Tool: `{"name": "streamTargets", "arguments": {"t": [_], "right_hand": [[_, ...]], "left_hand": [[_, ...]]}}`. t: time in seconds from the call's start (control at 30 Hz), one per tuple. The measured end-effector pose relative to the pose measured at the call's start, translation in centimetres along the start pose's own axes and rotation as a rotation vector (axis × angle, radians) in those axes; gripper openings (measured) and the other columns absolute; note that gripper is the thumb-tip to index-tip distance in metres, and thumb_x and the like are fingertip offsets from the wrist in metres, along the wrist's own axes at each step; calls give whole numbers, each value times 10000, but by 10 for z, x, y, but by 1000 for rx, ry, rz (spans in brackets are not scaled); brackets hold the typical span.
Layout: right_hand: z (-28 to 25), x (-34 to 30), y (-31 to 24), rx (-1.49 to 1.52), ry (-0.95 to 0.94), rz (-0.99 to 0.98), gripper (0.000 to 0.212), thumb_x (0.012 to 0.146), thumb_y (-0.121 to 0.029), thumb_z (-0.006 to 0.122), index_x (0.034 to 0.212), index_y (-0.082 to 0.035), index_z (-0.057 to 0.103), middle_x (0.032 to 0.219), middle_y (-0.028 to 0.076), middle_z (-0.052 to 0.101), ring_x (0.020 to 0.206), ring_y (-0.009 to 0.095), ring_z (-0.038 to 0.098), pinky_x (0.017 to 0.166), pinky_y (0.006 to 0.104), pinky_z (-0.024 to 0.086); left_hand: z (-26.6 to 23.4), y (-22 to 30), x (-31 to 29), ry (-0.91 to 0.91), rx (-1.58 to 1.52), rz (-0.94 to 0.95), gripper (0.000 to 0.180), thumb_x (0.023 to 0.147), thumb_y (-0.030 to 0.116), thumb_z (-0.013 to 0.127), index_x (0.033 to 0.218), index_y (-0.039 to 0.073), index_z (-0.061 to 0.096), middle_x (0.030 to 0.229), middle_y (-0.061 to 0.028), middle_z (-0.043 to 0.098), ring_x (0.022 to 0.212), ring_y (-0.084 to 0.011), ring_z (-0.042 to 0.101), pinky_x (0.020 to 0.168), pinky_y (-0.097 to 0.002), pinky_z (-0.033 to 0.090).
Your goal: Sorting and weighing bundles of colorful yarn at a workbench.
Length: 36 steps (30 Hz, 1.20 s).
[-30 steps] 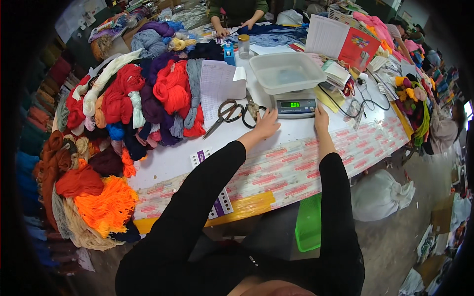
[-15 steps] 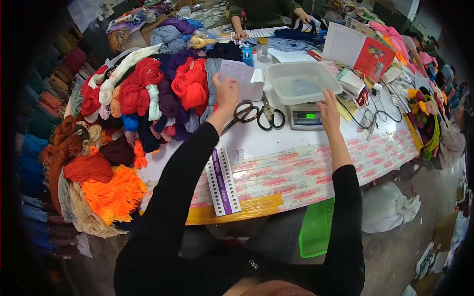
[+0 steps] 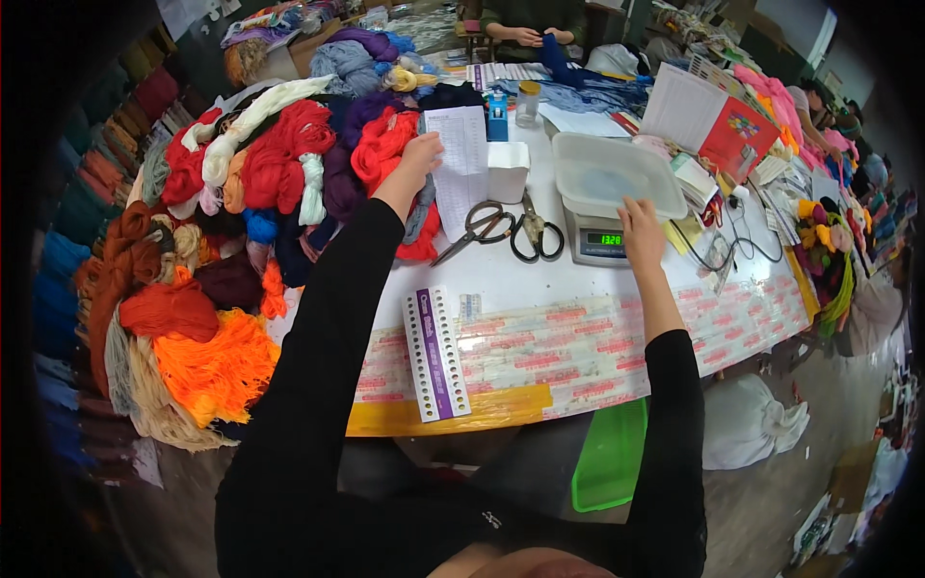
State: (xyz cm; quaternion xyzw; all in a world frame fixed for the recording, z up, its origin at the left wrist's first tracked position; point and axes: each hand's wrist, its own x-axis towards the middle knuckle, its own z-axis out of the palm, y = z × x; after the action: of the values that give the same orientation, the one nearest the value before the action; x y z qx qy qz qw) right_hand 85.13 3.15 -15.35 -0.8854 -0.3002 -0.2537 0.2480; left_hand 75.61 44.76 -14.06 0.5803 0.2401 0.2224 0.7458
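A: What is being worn here?
B: A plain black top is covering the body at the near side.
A: Is the left sleeve matching it?
B: Yes, it is running long and black, stopping just short of the bare left hand. The right sleeve, also black, is leaving some forearm and the bare right hand showing.
A: Is anything marking the front?
B: A small pale mark is standing out, its details staying too small for reading.
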Motion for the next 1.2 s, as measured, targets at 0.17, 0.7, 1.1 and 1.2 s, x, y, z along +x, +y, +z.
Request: {"name": "streamTargets", "arguments": {"t": [0.17, 0.7, 1.1, 1.2], "right_hand": [[-9, -3, -16, -31, 112, 32, 268, 842, -231, 569, 1091, -130, 568, 1087, 88, 551, 801, 302, 599, 656, 390, 474], [-10, -179, -186, 1243, -867, 412, 416, 844, -103, 588, 1234, -30, 462, 1142, 102, 522, 1000, 152, 541, 860, 270, 437], [-8, -238, -272, 1123, -667, 453, 517, 799, -98, 588, 1274, -20, 397, 1177, 126, 492, 1061, 179, 490, 869, 290, 419], [21, -246, -262, 1005, -487, 364, 552, 802, -92, 586, 1288, 19, 350, 1155, 150, 490, 1020, 181, 509, 861, 289, 426]], "left_hand": [[4, 0, -1, 9, -5, 23, 352, 816, 146, 554, 1160, 81, 515, 1051, -32, 527, 950, -170, 512, 789, -376, 441], [-66, -34, -231, -28, 60, 49, 407, 862, 132, 527, 1249, 17, 468, 1169, -53, 539, 1006, -140, 506, 843, -240, 403], [-89, -98, -366, 86, -124, -260, 294, 851, 14, 499, 1139, -47, 489, 1014, -119, 589, 911, -176, 571, 800, -287, 468], [-85, -98, -377, 62, -162, -255, 296, 855, -6, 478, 1149, -41, 476, 1031, -120, 580, 928, -179, 566, 806, -292, 469]]}}
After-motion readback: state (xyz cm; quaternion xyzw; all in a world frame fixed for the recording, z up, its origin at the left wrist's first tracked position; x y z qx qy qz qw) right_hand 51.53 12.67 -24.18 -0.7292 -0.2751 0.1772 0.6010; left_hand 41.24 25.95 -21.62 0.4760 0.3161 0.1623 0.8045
